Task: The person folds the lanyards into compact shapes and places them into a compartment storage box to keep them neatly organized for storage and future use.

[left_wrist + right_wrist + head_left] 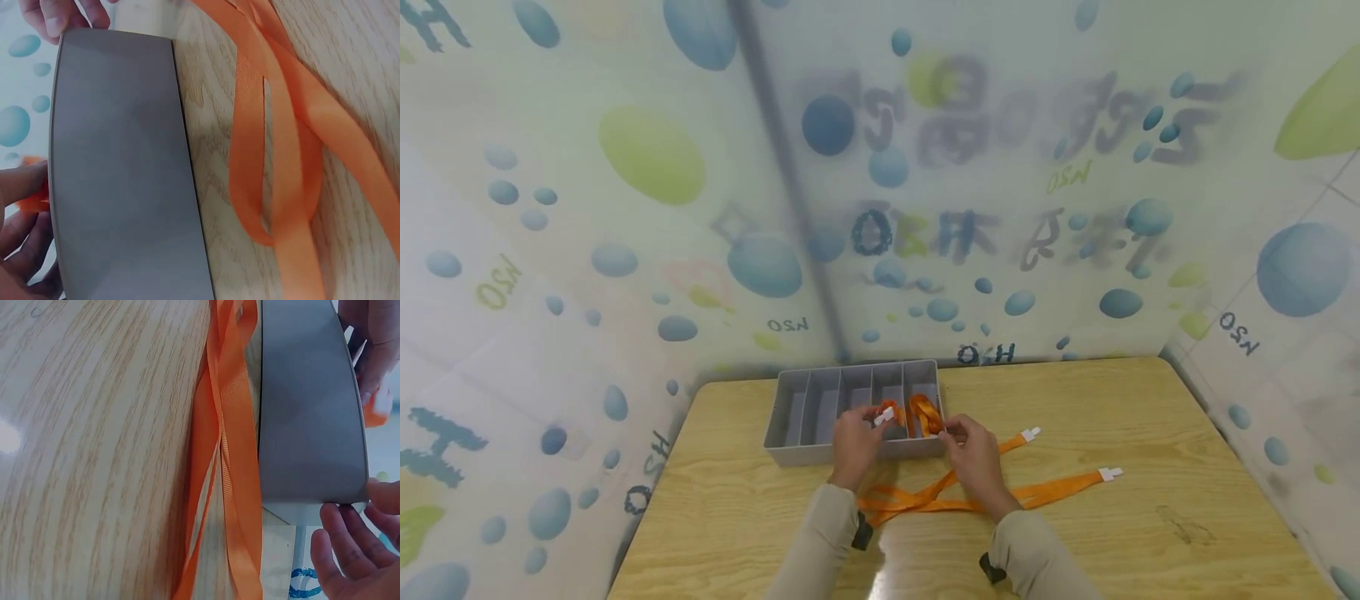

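A grey divided tray [805,456] stands against the back of the table. My left hand [855,446] pinches a bunched orange lanyard [896,412] with a white clip [883,417], over the second compartment from the right. In the left wrist view, the tray's front wall [125,162] partly hides this bundle. My right hand [973,462] grips the tray's front right corner, thumb at the rim and fingers outside, as the right wrist view shows. Another folded orange lanyard [927,410] lies in the rightmost compartment.
Orange lanyards [1063,490] lie crossed on the wooden table [722,525] in front of the tray, partly under my right forearm. Their white clips [1111,474] point right. A patterned curtain [925,325] hangs directly behind the tray.
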The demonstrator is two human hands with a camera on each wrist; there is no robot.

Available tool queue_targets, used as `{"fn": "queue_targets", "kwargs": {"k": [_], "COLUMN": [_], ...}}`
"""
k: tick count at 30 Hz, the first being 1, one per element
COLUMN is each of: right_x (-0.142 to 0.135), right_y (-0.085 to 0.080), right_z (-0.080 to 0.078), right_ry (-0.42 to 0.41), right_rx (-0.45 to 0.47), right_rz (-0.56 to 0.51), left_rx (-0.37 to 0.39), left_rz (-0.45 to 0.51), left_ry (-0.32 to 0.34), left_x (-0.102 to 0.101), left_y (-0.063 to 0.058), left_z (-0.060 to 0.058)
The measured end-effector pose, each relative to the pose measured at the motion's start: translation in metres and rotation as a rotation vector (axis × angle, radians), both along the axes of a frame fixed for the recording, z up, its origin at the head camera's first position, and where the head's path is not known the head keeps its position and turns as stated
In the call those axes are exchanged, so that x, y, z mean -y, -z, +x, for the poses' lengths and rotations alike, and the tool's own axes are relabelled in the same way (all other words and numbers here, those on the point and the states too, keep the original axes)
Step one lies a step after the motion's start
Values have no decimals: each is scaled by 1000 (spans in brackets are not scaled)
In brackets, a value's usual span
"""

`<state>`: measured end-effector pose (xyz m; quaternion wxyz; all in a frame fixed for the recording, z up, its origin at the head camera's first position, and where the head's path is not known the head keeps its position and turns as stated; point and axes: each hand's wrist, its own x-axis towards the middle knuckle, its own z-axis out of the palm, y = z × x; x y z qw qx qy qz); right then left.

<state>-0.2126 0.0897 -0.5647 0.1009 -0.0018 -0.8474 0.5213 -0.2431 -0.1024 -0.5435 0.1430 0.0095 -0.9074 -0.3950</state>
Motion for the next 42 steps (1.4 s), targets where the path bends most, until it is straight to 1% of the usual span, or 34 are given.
{"fn": "queue_targets", "kwargs": {"k": [4, 6, 8, 10, 13, 17, 23, 28, 31, 35, 38, 42], "right_x": [0, 0, 0, 0, 0, -1, -5, -10, -14, -18, -21, -27], "right_y": [-1, -1, -2, -1, -1, -2, -1, 0, -2, -5, -8, -9], "right_z": [0, 0, 0, 0, 0, 1, 3, 8, 11, 16, 19, 23], "right_ry": [1, -1, -4, -7, -10, -13, -42, -79, -88, -83, -79, -86], "right_rx": [10, 14, 16, 15, 9, 8, 13, -2, -11, 9, 26, 14], "right_rz": [-5, -10, -15, -15, -15, -20, -48, -44, -33, -38, -40, -21], "left_rx": [41, 36, 20, -13, -53, -70, -36, -34, -63, -114, -137, -150], "left_rz": [41, 55, 65, 65, 90, 138, 190, 229, 249, 264, 293, 344], "left_ry": [40, 64, 82, 96, 115, 135, 149, 143, 151, 169, 199, 259], "left_x": [2, 3, 4, 4, 6, 8, 9, 9, 9, 8, 7, 6], "left_y": [-1, 0, 2, 5, 7, 6, 4, 5, 6, 6, 4, 3], "left_z": [1, 2, 2, 2, 3, 6, 9, 13, 16, 22, 26, 33]}}
